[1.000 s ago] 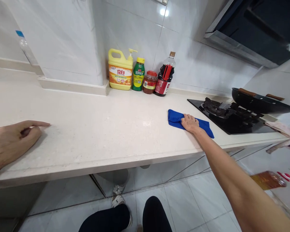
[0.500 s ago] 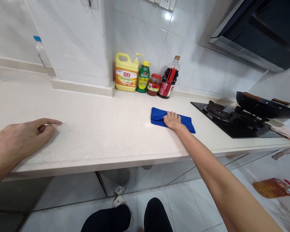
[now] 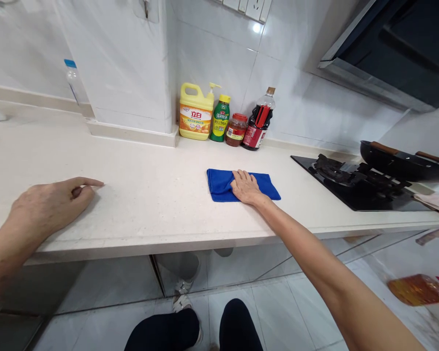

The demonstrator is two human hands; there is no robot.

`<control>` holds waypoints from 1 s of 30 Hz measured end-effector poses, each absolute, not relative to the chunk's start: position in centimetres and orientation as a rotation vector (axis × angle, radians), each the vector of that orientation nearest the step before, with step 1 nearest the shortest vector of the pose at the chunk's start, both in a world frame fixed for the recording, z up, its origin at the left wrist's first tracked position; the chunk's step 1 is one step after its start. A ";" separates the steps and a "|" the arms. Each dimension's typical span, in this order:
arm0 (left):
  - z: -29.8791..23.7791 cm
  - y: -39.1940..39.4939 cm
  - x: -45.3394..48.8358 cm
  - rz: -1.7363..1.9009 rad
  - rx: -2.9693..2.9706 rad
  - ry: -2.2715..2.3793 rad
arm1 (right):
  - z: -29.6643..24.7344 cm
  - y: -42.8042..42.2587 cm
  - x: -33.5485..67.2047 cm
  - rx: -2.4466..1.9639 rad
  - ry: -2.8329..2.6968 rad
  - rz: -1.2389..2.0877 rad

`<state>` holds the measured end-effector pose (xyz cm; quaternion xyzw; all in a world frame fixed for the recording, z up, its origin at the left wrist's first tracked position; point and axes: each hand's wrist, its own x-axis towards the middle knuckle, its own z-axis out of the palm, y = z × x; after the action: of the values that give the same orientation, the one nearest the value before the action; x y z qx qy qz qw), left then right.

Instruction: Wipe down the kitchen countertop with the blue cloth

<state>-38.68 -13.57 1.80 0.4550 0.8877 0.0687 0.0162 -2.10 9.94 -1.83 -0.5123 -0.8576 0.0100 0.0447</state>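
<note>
A folded blue cloth (image 3: 219,186) lies on the white countertop (image 3: 153,195). On top of it my right hand (image 3: 246,186) presses down, its fingers bunching a fold of the fabric. My left hand (image 3: 54,204) rests on the counter near its front edge at the left, holding nothing. Its index finger is stretched out with the thumb close below, and its other fingers are mostly hidden.
Against the back wall stand a yellow detergent jug (image 3: 195,114), a green sauce bottle (image 3: 220,118), a red-lidded jar (image 3: 236,130) and a dark sauce bottle (image 3: 258,122). At the right is a black gas stove (image 3: 336,175) with a wok (image 3: 395,161), below a range hood (image 3: 391,53).
My right hand has slid the blue cloth leftward along the counter, slightly nearer the front edge. My left hand remains resting on the counter; the view has shifted a little.
</note>
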 end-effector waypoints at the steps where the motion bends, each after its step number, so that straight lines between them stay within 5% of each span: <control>1: 1.7 -13.5 -38.8 0.210 1.427 2.758 | -1.8 9.6 -2.1 -1.550 -2.631 0.033; 30: 0.9 -13.3 -39.5 0.361 1.370 2.761 | -1.0 2.7 0.0 -1.177 -2.811 0.123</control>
<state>-39.51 -13.32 0.93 0.4413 0.8896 0.1163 0.0190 0.00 2.68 -0.95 -0.3855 -0.9207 0.0403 0.0456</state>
